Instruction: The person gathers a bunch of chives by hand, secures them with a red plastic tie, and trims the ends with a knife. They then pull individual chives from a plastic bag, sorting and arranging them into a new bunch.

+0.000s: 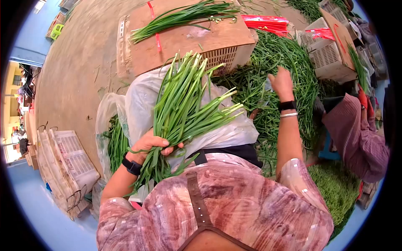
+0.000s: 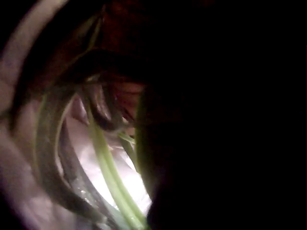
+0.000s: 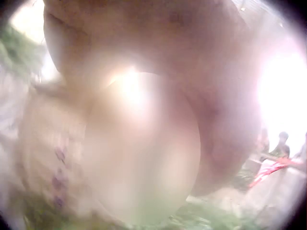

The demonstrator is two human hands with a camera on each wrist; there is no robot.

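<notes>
My left hand [image 1: 155, 144] grips a thick bunch of garlic chives [image 1: 180, 98] by its leafy end, held over my lap. The pale stem ends fan out upward and to the right, in two clumps. Dark, curved leaves [image 2: 112, 172] show close up in the left wrist view. My right hand [image 1: 282, 83] is raised over a big heap of loose chives [image 1: 297, 62], with the thumb pointing left. Its fingers are mostly hidden from the head view, and the right wrist view is badly blurred; I cannot tell whether it holds anything.
Ahead, a board [image 1: 184, 50] on a crate carries another chive bunch [image 1: 184, 19] and red ties [image 1: 266, 25]. White plastic sheeting [image 1: 142, 98] covers my lap. Stacked crates [image 1: 69, 163] stand at left. At right are another crate [image 1: 331, 58] and a person in a checked garment [image 1: 356, 136].
</notes>
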